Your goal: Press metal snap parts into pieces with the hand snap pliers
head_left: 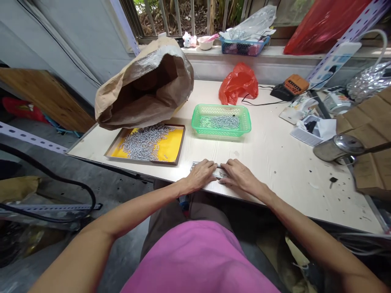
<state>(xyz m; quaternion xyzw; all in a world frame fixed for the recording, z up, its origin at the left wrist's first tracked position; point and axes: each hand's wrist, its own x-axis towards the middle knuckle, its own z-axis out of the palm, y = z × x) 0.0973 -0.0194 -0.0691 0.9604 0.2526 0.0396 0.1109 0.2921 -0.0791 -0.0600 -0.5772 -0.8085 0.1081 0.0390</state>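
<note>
At the front edge of the table, a flat metal piece (219, 173) lies between my hands; its exact kind is hard to make out. My left hand (199, 175) is closed on its left part, with the fingers over the top. On the right part my right hand (237, 174) is closed too, thumb at the near side. Behind them stands a green plastic basket (197, 129) holding several small silvery metal pins (224, 121). To the left, a shallow tray (182, 142) with a yellow bottom carries a heap of similar pins (143, 142).
A large open paper bag (146, 87) leans over the tray's back. Farther back are a red plastic bag (240, 83) and an orange-black charger (295, 85) with a cable. On the right stand a metal mug (337, 147), a white box (308, 132) and cardboard (372, 138).
</note>
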